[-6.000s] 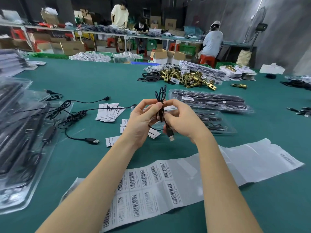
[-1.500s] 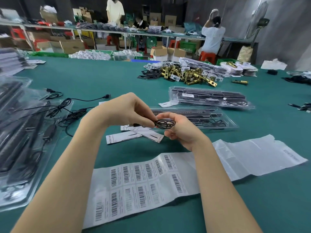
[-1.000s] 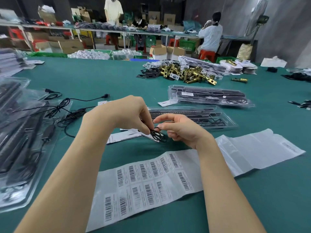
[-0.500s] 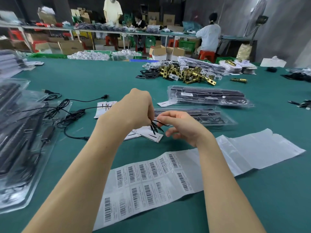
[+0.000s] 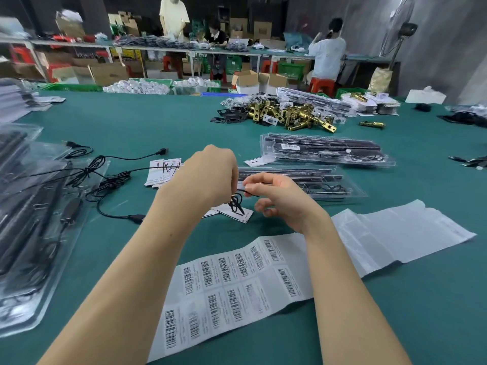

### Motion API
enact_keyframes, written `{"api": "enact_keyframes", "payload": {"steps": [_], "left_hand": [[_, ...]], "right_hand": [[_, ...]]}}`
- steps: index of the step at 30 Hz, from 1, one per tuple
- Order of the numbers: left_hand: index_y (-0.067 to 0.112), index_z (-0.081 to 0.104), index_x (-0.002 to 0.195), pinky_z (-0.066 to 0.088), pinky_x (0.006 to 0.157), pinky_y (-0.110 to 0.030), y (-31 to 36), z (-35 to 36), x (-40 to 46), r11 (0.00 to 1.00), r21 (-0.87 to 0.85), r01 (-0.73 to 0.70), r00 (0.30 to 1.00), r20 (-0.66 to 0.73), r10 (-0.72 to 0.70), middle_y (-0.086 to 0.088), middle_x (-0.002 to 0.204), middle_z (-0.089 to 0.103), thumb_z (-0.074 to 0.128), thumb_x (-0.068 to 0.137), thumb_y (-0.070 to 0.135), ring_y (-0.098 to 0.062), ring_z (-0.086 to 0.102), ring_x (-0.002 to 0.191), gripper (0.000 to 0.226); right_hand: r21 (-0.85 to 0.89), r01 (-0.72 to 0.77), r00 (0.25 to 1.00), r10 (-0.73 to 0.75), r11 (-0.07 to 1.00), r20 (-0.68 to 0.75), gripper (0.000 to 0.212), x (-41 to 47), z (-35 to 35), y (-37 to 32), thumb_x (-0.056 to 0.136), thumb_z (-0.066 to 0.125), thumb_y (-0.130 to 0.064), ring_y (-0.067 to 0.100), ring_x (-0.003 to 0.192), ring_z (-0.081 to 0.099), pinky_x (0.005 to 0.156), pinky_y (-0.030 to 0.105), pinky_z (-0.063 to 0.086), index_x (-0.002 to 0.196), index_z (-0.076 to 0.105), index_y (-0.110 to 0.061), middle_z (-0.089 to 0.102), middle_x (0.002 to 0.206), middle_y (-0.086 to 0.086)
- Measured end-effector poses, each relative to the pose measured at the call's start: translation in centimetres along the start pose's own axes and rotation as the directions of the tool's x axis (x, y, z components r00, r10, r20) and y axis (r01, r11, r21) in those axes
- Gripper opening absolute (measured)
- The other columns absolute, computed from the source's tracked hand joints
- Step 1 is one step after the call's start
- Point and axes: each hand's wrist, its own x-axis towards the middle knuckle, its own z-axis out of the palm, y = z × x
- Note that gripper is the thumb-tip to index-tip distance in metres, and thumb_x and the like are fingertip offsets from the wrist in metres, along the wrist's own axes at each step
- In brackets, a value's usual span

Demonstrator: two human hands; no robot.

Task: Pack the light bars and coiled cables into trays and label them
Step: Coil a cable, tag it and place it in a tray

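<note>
far-left trays (image 5: 34, 233): clear plastic trays lying stacked at the left edge of the green tabletop (image 5: 421, 299), dark bars and cables showing through; blurred and cut off by the frame, contents hard to count.
loose cables (image 5: 105, 180): black USB cables sprawling on the tabletop just right of those trays, one plug lying near the left forearm.
small cards (image 5: 163, 172): white printed slips sitting behind the left hand, black twist ties lying on them; partly hidden by the hand.
left hand (image 5: 208, 177): hovering above the tabletop, back of hand facing the camera, fingers curling down; grip closing on the coiled cable (image 5: 235, 202), fingertips hidden behind the hand.
coiled cable: small black coil hanging between both hands, above a white card (image 5: 237, 216); loop count unclear.
right hand (image 5: 279, 198): palm turning left, thumb and forefinger pinching a thin black tie or cable end (image 5: 249, 192) that is running to the coil; other fingers loosely curling. Cannot tell if it is a tie or the cable's own end.
label sheet (image 5: 229, 283): long strip of barcode stickers lying under both forearms, partly covered by them; text too small to read.
packed trays (image 5: 324, 154): two closed clear trays lying beyond the right hand, holding light bars; nearer one partly hidden by the hand.
</note>
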Motion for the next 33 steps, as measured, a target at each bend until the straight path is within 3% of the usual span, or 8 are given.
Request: {"api": "enact_keyframes", "payload": {"steps": [5,10,15,18,21,25,30,33], "left_hand": [[0.027,0.078,0.078,0.059,0.077,-0.039,-0.1,-0.9,0.0,0.999,-0.01,-0.031,0.992,-0.123,0.029,-0.002,0.084,0.071,0.068,0.077,0.006,-0.028,0.066,0.081,0.023],[0.031,0.075,0.079,0.057,0.079,-0.038,-0.6,-1.2,0.2,0.995,-0.018,-0.095,0.971,-0.22,0.088,0.006,0.08,0.071,0.068,0.078,0.008,-0.024,0.066,0.083,0.024],[0.033,0.07,0.11,0.053,0.081,-0.032,-1.9,0.1,1.1,0.975,-0.037,-0.221,0.931,-0.306,0.2,0.012,0.09,0.076,0.071,0.08,0.009,-0.016,0.066,0.087,0.038],[0.027,0.08,0.098,0.049,0.076,-0.027,-2.9,1.8,1.9,0.943,-0.097,-0.317,0.871,-0.424,0.249,0.005,0.088,0.078,0.079,0.08,0.012,-0.018,0.068,0.081,0.023],[0.02,0.082,0.092,0.055,0.081,-0.023,-3.4,4.6,2.3,0.868,-0.362,-0.338,0.85,-0.513,0.117,0.006,0.087,0.077,0.082,0.079,0.013,-0.008,0.071,0.081,0.015],[0.019,0.08,0.094,0.052,0.077,-0.011,-3.4,7.2,2.6,0.599,-0.771,-0.217,0.935,-0.341,-0.1,0.01,0.085,0.077,0.08,0.082,0.009,-0.001,0.072,0.083,0.015],[0.02,0.076,0.092,0.054,0.071,-0.019,-3.7,6.9,2.9,0.37,-0.923,-0.107,0.985,-0.15,-0.088,0.0,0.088,0.078,0.078,0.083,0.005,-0.012,0.073,0.081,0.018],[0.015,0.075,0.09,0.056,0.07,-0.02,-3.9,6.3,2.9,0.266,-0.964,-0.025,0.999,-0.036,-0.034,-0.011,0.088,0.077,0.079,0.083,0.007,-0.02,0.075,0.08,0.011]], "right_hand": [[0.018,-0.003,0.998,0.005,1.0,-0.061,0.013,-0.1,0.1,0.1,0.1,0.057,-0.027,0.011,0.065,0.07,0.052,0.02,0.046,0.106,0.068,-0.025,0.077,0.1,-0.011],[-0.34,0.125,0.929,-0.231,0.932,-0.291,0.021,0.4,0.9,0.6,0.096,0.058,-0.02,0.005,0.054,0.068,0.048,0.009,0.04,0.095,0.072,-0.035,0.067,0.099,-0.017],[-0.342,0.077,0.956,-0.167,0.936,-0.242,0.013,0.4,0.9,1.0,0.093,0.068,-0.028,0.01,0.053,0.07,0.048,0.01,0.04,0.086,0.073,-0.037,0.07,0.102,-0.021],[-0.31,0.043,0.959,-0.126,0.95,-0.253,0.011,0.5,0.9,0.9,0.095,0.066,-0.03,0.01,0.052,0.07,0.044,0.013,0.041,0.089,0.071,-0.038,0.068,0.099,-0.019],[-0.27,-0.011,0.962,-0.064,0.963,-0.267,0.013,0.4,0.4,0.9,0.096,0.061,-0.03,0.008,0.05,0.067,0.048,0.019,0.041,0.091,0.071,-0.036,0.07,0.098,-0.015],[-0.093,-0.041,0.975,0.02,0.995,-0.222,0.015,0.2,0.1,0.6,0.095,0.06,-0.027,0.008,0.056,0.069,0.045,0.016,0.043,0.098,0.073,-0.033,0.068,0.109,-0.014],[0.187,0.017,0.993,0.005,0.982,-0.116,0.032,-0.2,-0.6,-0.3,0.097,0.052,-0.016,0.011,0.069,0.072,0.049,0.018,0.046,0.121,0.063,-0.035,0.072,0.118,-0.005],[-0.059,0.242,0.964,-0.247,0.968,-0.096,0.046,-0.5,-1.2,-0.1,0.096,0.057,-0.009,0.01,0.083,0.07,0.059,0.018,0.05,0.123,0.062,-0.046,0.067,0.122,-0.013]]}}
